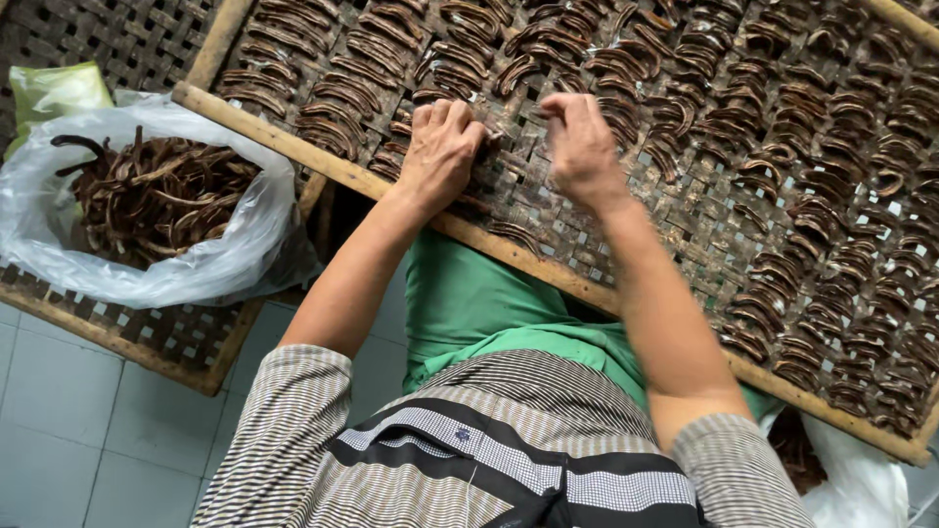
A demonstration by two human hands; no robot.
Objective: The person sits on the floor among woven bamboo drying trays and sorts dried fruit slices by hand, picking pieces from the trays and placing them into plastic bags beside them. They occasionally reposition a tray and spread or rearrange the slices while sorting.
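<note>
both hands (509, 147) press curved brown strips (782, 186) onto woven bamboo tray (626, 210).

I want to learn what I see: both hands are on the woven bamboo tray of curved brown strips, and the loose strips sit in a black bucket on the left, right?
Not quite. The head view shows the loose curved brown strips in a clear plastic bag, not a black bucket. Both the left hand and right hand are on the woven bamboo tray.
</note>
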